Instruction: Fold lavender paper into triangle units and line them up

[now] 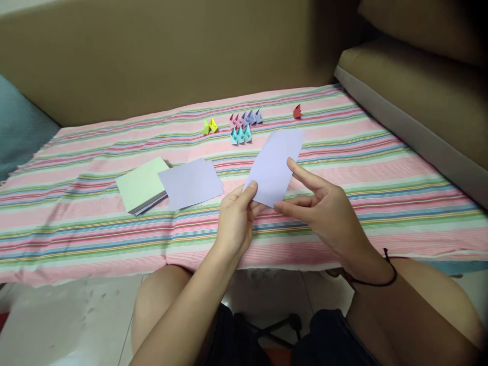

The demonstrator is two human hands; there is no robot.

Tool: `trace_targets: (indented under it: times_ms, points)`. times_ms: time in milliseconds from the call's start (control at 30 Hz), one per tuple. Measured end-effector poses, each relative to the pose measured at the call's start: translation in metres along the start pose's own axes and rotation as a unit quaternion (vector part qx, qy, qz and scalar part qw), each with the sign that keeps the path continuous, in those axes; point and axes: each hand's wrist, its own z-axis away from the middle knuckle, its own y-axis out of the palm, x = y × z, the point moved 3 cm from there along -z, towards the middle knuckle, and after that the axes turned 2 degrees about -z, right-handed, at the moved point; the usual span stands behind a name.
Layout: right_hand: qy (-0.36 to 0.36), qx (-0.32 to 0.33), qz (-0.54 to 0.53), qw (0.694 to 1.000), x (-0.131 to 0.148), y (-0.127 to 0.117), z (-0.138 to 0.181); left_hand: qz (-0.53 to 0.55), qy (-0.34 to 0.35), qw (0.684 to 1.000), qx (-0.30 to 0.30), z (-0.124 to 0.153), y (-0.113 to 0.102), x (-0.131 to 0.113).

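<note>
A lavender sheet of paper [275, 165] is held up above the striped cloth, slightly bowed. At its lower left corner my left hand [237, 216] pinches it, thumb on top and fingers underneath. My right hand [327, 208] holds the sheet along its right side, one finger at the edge and another at the bottom corner. Left of my hands lie a few loose lavender sheets [190, 184] and a thicker stack of paper [142, 184] with a pale green sheet on top.
Behind the paper stand small folded paper pieces: yellow ones [210, 126], pink ones [235, 120], lavender ones [251, 118], turquoise ones [240, 135] and a single red one [297, 112]. The striped cloth [95, 229] lies under everything. A brown backrest [171, 56] and cushions [412, 86] border it.
</note>
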Motion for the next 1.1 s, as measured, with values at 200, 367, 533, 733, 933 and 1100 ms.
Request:
trace_targets:
  times_ms: [200, 367, 533, 733, 933, 1100]
  points:
    - [0.003, 0.007, 0.006, 1.0, -0.001, -0.003, -0.001, -0.017, -0.004, 1.0, -0.003, -0.002, -0.004, -0.005]
    - [0.005, 0.013, 0.004, 1.0, 0.0, -0.004, -0.002, -0.033, -0.004, 0.999, 0.002, -0.001, -0.003, -0.006]
    - [0.008, 0.027, 0.014, 0.999, 0.003, -0.005, -0.002, -0.05, 0.0, 0.999, 0.009, 0.001, -0.003, -0.011]
    - [0.022, 0.084, 0.019, 0.996, 0.004, -0.005, 0.0, -0.136, -0.089, 0.985, 0.055, 0.0, -0.007, -0.015]
    - [0.052, 0.146, 0.036, 0.987, 0.004, -0.004, 0.001, -0.201, -0.136, 0.97, 0.031, -0.002, -0.018, -0.018]
    - [0.056, 0.138, 0.041, 0.988, 0.007, -0.01, 0.0, -0.238, -0.096, 0.966, 0.034, -0.008, -0.027, -0.031]
